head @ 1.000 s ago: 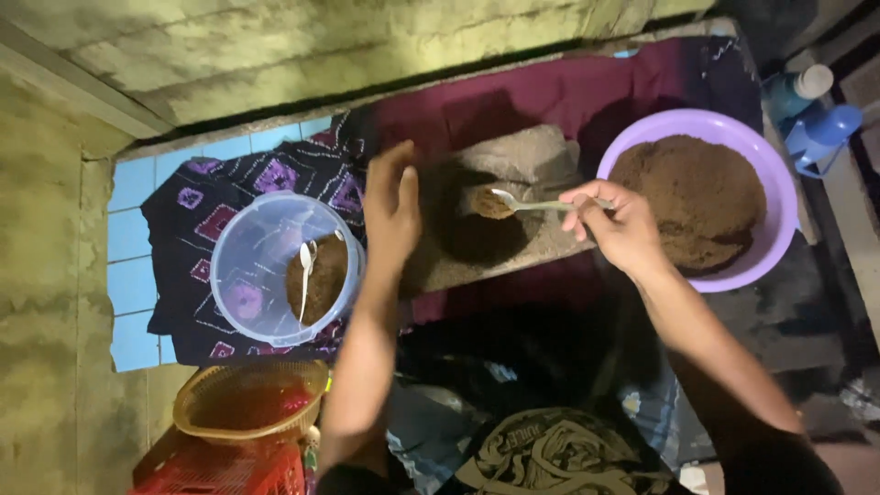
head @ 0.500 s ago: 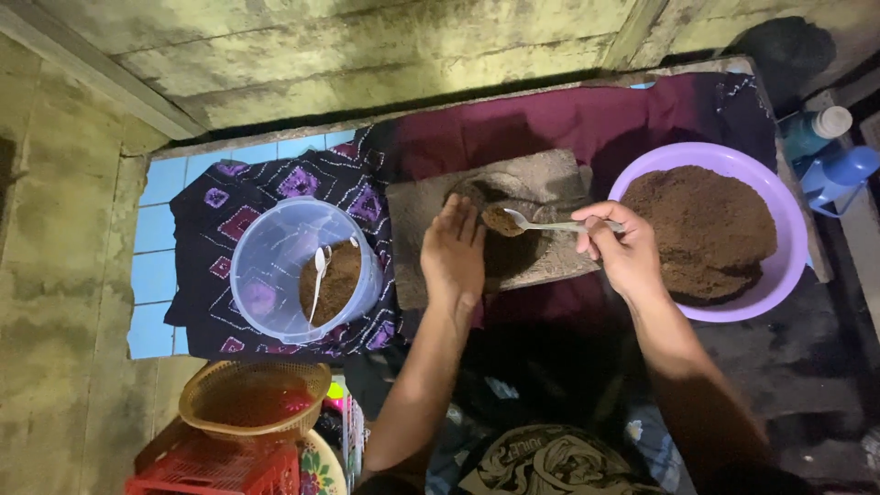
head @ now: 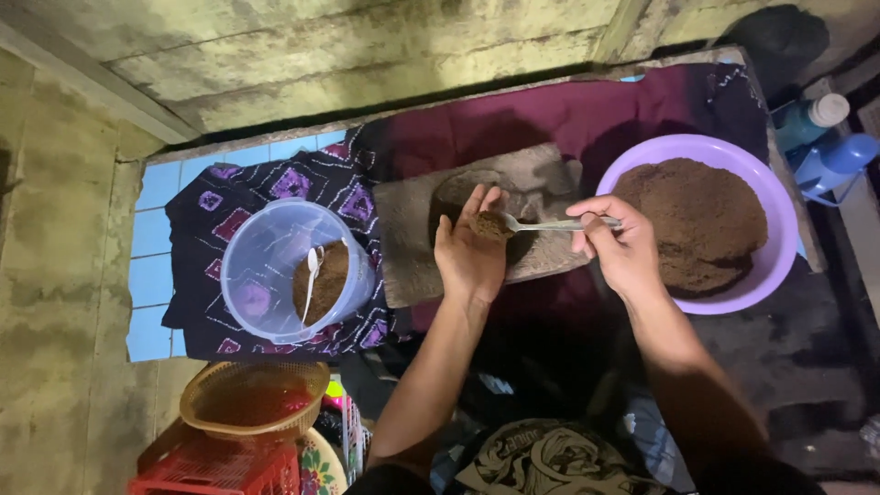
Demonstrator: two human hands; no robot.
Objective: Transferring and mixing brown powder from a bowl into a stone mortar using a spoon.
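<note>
a tiled floor carries a dark patterned cloth, a maroon cloth and a red crate beside them.

left hand turned palm up; spoon of brown powder now over palm

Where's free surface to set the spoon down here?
Bare maroon cloth behind the grey mat, and patterned cloth left of the clear tub. Crowded: left hand and right hand's spoon over the mat, beside the purple basin.
</note>
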